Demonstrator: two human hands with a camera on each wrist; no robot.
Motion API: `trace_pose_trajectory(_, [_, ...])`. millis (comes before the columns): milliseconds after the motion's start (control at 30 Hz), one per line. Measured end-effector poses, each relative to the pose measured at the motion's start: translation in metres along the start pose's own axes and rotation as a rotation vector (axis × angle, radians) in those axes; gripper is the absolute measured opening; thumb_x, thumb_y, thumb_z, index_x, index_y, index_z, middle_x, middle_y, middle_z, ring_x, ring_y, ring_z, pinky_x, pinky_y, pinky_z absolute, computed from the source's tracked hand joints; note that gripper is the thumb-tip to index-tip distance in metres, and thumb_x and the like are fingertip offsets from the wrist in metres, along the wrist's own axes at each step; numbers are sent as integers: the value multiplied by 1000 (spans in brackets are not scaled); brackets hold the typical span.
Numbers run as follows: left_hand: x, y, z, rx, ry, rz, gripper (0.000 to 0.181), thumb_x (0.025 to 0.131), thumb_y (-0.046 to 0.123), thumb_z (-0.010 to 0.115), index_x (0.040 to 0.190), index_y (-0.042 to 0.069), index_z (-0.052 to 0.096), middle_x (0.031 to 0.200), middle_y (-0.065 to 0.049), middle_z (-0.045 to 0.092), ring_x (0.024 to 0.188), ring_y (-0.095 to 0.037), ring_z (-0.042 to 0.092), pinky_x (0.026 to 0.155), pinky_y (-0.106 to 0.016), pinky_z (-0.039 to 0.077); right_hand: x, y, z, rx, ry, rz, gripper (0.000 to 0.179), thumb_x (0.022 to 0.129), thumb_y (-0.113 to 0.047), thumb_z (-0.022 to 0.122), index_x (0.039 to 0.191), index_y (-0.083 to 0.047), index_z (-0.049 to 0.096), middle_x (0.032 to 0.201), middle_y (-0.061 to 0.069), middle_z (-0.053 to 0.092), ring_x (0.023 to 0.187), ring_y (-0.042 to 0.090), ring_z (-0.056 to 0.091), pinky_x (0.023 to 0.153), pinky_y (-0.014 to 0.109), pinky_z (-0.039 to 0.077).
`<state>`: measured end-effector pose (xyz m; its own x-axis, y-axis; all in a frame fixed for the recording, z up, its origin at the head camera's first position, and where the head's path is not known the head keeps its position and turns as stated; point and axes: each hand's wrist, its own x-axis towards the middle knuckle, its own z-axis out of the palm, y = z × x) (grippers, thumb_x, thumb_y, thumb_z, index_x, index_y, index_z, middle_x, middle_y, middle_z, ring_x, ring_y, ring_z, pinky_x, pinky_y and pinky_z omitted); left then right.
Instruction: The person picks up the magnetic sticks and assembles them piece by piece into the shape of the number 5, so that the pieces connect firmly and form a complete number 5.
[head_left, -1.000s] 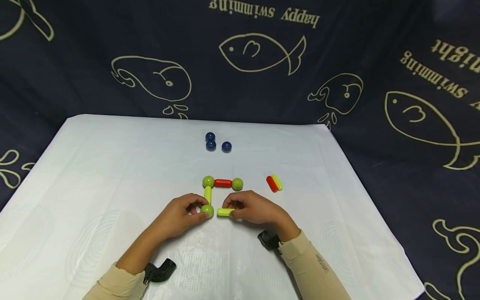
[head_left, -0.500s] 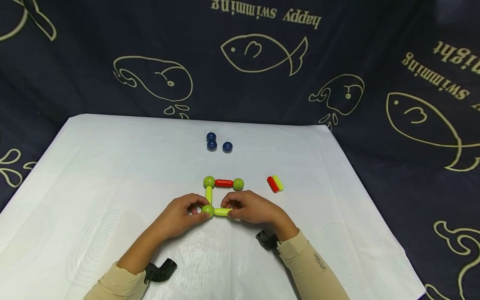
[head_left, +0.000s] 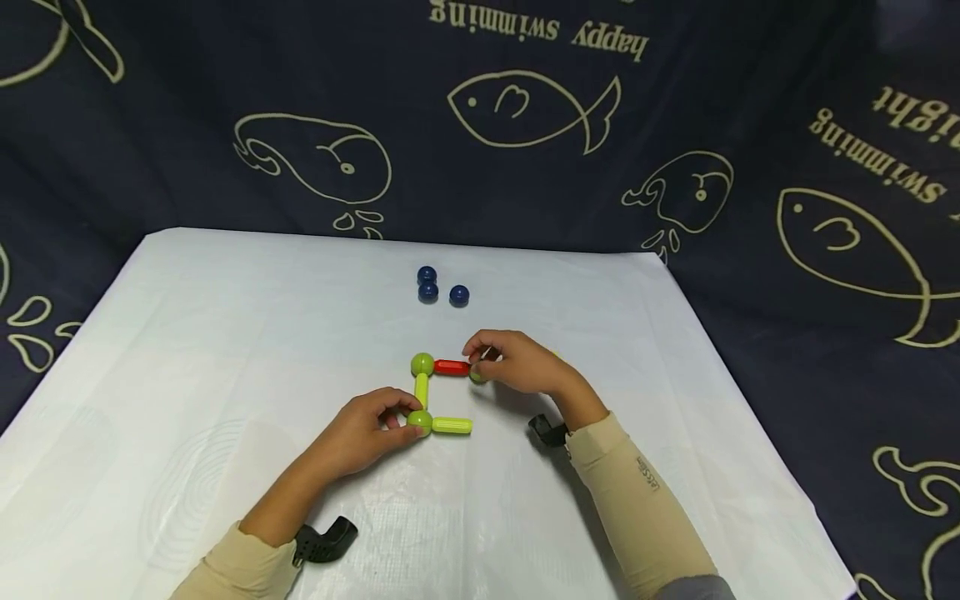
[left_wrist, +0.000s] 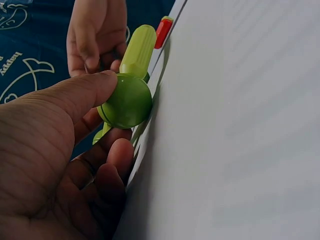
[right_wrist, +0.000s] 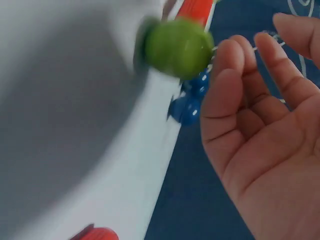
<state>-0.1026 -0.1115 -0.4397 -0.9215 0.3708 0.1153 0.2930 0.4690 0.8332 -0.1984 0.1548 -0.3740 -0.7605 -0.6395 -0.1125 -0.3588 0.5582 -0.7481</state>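
In the head view my left hand (head_left: pixel 375 425) pinches a green ball (head_left: pixel 418 423) between thumb and fingers. A lime rod (head_left: pixel 453 426) sticks out rightward from this ball, its far end free. Another lime rod (head_left: pixel 422 390) joins the ball to a second green ball (head_left: pixel 422 364) behind it. From there a red rod (head_left: pixel 452 367) leads right to a third green ball (right_wrist: pixel 177 47), partly hidden by my right hand (head_left: pixel 521 362) in the head view. The right wrist view shows that hand's fingers loosely bent beside this ball, a gap between them.
Three dark blue balls (head_left: pixel 427 292) lie farther back on the white-covered table (head_left: pixel 300 317). A loose red rod (left_wrist: pixel 163 32) shows in the left wrist view; the right hand mostly hides that spot in the head view. A dark patterned cloth (head_left: pixel 525 192) hangs behind.
The right hand has brought its lime rod against the left hand's green ball, let go, and moved back to the ball at the red rod's end. My left hand keeps its hold.
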Motion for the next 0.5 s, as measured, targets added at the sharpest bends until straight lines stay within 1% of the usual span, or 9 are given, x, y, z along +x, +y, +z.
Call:
trace_pose_trajectory(100, [1, 1, 1, 2, -7, -1, 23, 86, 22, 80, 106, 17, 70, 88, 10, 61, 76, -10, 55, 66, -27, 46, 12, 7, -13, 35, 34, 54, 24, 97, -8, 59, 119, -3, 64, 105, 4, 66, 98, 19, 59, 84, 36, 48])
trace_pose_trajectory(200, [2, 2, 1, 5, -11, -3, 24, 86, 22, 80, 107, 17, 70, 88, 10, 61, 76, -10, 55, 66, -27, 46, 24, 14, -23, 79, 75, 88, 25, 97, -9, 58, 120, -1, 63, 106, 6, 66, 100, 21, 58, 85, 37, 47])
trace_pose_trajectory(333, [1, 3, 0, 11, -11, -5, 23, 86, 23, 79, 107, 17, 70, 87, 11, 60, 76, -9, 54, 65, -27, 45, 42, 20, -32, 81, 118, 99, 26, 98, -11, 59, 120, 0, 63, 109, 7, 65, 99, 23, 58, 85, 38, 46])
trace_pose_trajectory(500, [0, 2, 0, 9, -6, -3, 23, 86, 23, 79, 106, 17, 70, 88, 10, 61, 76, -9, 54, 65, -27, 45, 63, 26, -37, 30, 141, 136, 25, 99, -13, 60, 121, -3, 63, 120, 12, 63, 101, 25, 58, 87, 39, 46])
